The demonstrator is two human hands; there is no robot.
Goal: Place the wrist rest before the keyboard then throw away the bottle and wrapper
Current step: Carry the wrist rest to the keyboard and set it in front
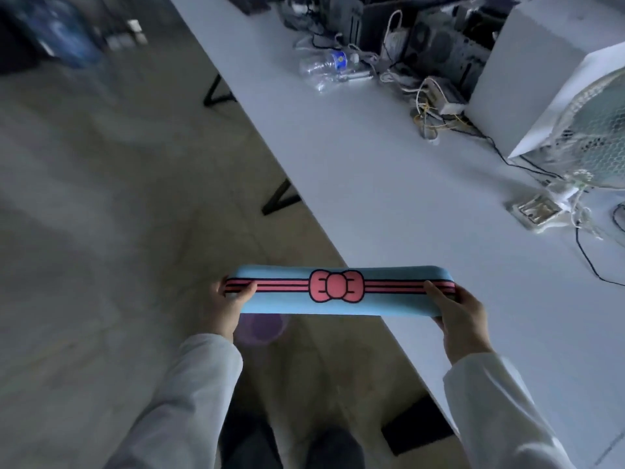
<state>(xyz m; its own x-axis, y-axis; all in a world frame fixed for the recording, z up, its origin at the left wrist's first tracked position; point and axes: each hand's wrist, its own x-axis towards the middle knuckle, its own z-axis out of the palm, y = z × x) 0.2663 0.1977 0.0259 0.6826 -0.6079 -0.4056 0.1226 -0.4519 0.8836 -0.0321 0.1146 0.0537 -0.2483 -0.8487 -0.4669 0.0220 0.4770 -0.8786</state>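
Observation:
A long blue wrist rest (338,304) with pink stripes and a pink bow is held level in the air, partly over the floor and partly over the table's near edge. My left hand (228,306) grips its left end and my right hand (465,319) grips its right end. A crushed clear plastic bottle (326,64) with a blue label lies far up the white table (389,170), with clear crumpled wrapping beside it. No keyboard is in view.
A white fan (598,130) and a white box (527,62) stand at the table's right. Cables, chargers and dark computer cases (436,35) crowd the far end. A small flat packet (537,209) lies near the fan. Grey floor lies to the left.

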